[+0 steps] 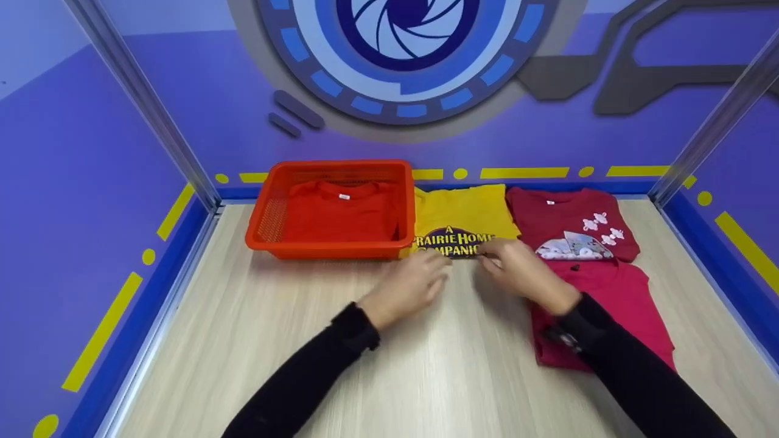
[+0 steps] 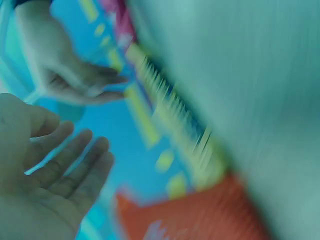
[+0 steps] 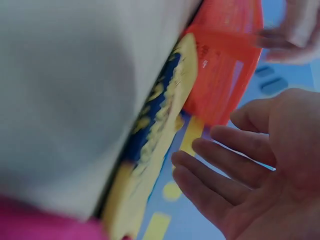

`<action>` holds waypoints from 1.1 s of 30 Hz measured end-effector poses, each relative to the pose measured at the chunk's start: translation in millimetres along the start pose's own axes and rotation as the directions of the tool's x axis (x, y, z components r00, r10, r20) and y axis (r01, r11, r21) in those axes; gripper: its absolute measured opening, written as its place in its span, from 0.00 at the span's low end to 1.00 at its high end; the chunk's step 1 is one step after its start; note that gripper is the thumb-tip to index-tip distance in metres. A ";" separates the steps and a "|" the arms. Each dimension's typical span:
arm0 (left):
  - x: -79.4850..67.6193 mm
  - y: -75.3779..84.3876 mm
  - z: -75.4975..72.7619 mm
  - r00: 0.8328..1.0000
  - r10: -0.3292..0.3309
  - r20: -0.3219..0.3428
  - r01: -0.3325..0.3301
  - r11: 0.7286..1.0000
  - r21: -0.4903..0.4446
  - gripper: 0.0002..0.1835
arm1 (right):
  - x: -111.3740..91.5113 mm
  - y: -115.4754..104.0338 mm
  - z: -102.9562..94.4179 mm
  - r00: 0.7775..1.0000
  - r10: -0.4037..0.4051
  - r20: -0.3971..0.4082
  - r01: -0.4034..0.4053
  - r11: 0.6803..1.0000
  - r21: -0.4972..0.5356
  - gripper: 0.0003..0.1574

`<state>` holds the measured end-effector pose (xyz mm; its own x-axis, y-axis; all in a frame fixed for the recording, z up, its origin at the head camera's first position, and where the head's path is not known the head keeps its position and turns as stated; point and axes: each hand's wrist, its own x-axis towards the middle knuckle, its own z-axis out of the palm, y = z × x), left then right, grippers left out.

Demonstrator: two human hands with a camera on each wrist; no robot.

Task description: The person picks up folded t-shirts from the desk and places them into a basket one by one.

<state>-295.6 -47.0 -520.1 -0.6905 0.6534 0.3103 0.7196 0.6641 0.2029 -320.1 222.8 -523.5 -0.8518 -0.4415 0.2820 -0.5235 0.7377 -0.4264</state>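
Black sleeves point(image 1: 292, 371) lie closest to my head camera, stretched over the desk point(image 1: 450, 377) from its near side, and the right one passes above the pink shirt point(image 1: 630, 310) towards the desk's right edge. Beyond them I have the left hand point(image 1: 409, 285) and the right hand point(image 1: 526, 277) by the near edge of the yellow shirt point(image 1: 465, 210), which lies at the desk's far edge, between the basket point(image 1: 328, 250) and the maroon shirt point(image 1: 566, 204), its lettering facing up. Both hands are a little blurred on the head feed, so I cannot tell whether either one touches the cloth. My left wrist feed shows the left hand's fingers loosely bent, with nothing in them; on my right wrist feed the right hand's fingers are nearly straight and relaxed, likewise holding nothing. Just beside the yellow shirt, towards the desk's far left corner, stands the basket, with a red shirt point(image 1: 341, 213) inside, a pale label showing at its neck. Near the far right corner I see the maroon shirt, pale figures printed on its front; the pink shirt meets its near side, neck towards it. Past the desk's far edge rises a patterned blue wall point(image 1: 201, 134).
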 end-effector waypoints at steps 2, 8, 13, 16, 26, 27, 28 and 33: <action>4.8 8.8 20.6 0.996 0.014 0.088 -0.016 1.000 0.022 0.19 | -22.5 13.5 -9.3 0.999 0.035 0.016 -0.035 0.999 -0.024 0.12; 28.9 39.9 53.0 0.983 0.064 0.169 -0.078 0.994 0.077 0.19 | -86.3 57.2 -54.2 0.991 0.133 -0.001 -0.132 0.983 -0.129 0.15; 56.0 77.2 66.5 0.972 0.108 0.208 -0.127 0.989 0.079 0.21 | -130.5 94.8 -81.7 0.977 0.184 -0.110 -0.204 0.954 -0.218 0.15; 68.6 98.6 76.8 0.949 0.143 0.280 -0.167 0.984 0.066 0.26 | -150.9 109.1 -89.4 0.952 0.296 -0.074 -0.306 0.917 -0.256 0.21; 85.1 125.0 93.1 0.882 0.117 0.456 -0.187 0.976 0.110 0.27 | -166.4 113.0 -79.5 0.905 0.416 0.086 -0.372 0.875 -0.311 0.29; 84.1 123.9 91.7 0.882 0.117 0.457 -0.194 0.973 0.124 0.26 | -165.8 110.3 -77.6 0.906 0.414 0.086 -0.370 0.874 -0.314 0.29; 82.8 122.0 89.4 0.883 0.120 0.453 -0.201 0.970 0.136 0.25 | -164.8 107.1 -75.8 0.907 0.412 0.087 -0.367 0.875 -0.316 0.29; 72.0 106.3 74.4 0.900 0.127 0.417 -0.208 0.966 0.153 0.19 | -154.9 86.9 -65.5 0.917 0.386 0.096 -0.337 0.882 -0.329 0.29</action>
<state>-274.2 97.6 -545.3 -0.5604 0.8241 -0.0823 0.8274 0.5616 -0.0104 -232.4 388.8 -547.9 -0.9855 -0.1692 0.0113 -0.1683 0.9676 -0.1885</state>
